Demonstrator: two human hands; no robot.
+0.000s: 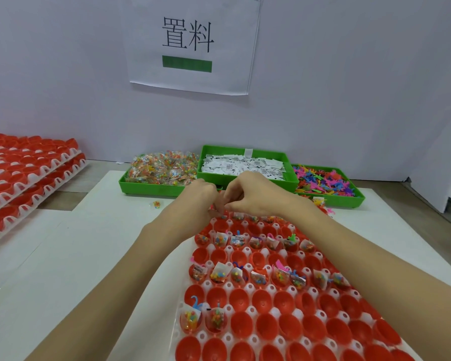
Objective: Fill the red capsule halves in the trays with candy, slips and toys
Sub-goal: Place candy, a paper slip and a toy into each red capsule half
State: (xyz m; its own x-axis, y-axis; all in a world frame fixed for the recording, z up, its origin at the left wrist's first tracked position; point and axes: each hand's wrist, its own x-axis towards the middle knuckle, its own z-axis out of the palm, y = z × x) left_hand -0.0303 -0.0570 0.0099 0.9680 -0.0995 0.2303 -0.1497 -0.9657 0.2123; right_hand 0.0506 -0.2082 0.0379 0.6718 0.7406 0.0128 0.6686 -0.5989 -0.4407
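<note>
A: Fingertips are the hard part; both hands meet over the far edge of the white tray, and the left hand and right hand have their fingers curled in toward each other; something small seems pinched between them, but I cannot tell what it is, nor which hand holds it.

B: And the far row of red capsule halves?

A: Mostly covered by the hands; the tray's near edge and right corner are cut off by the frame. Three rows show halves filled with candy packets, slips and toys, alternating with empty rows; in the nearest filled row only the two halves at the left edge are filled.

B: The supplies?

A: Three green bins along the far edge of the white table: candy bin left, slip bin middle, toy bin right; one loose candy packet lies on the surface near the candy bin; a few toys lie just beside the toy bin.

B: The room?

A: Stacked trays of red halves at the far left edge, partly cut off; a pale wall behind carries a paper sign with two black characters and a green bar.
</note>
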